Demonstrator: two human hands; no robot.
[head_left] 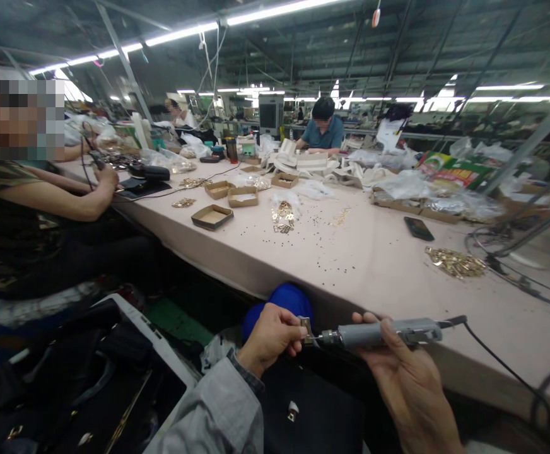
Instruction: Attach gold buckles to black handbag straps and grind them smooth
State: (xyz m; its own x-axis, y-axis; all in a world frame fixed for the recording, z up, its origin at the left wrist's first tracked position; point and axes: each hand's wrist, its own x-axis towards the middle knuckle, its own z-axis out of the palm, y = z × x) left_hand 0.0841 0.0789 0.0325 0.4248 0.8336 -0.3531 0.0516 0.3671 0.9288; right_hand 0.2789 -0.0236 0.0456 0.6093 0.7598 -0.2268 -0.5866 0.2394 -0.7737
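My right hand [405,362] is wrapped round a grey electric screwdriver [374,334], its cord running off to the right. The screwdriver lies nearly level, and its bit points left at a small gold metal fitting [306,328]. Pinched fingers of my left hand [277,334] are at that fitting, close to the bit's tip. Whether a screw sits at the tip is too small to tell. Below both hands, a black bag piece [313,403] rests on my lap, with a small gold clasp [292,413] on it.
A long table [374,265] carries cardboard trays [212,217], piles of gold hardware [457,261], scattered tiny screws and a phone [418,228]. To the left stands a white crate [152,334] of black bags. One co-worker [43,195] sits at left, another [323,129] across the table.
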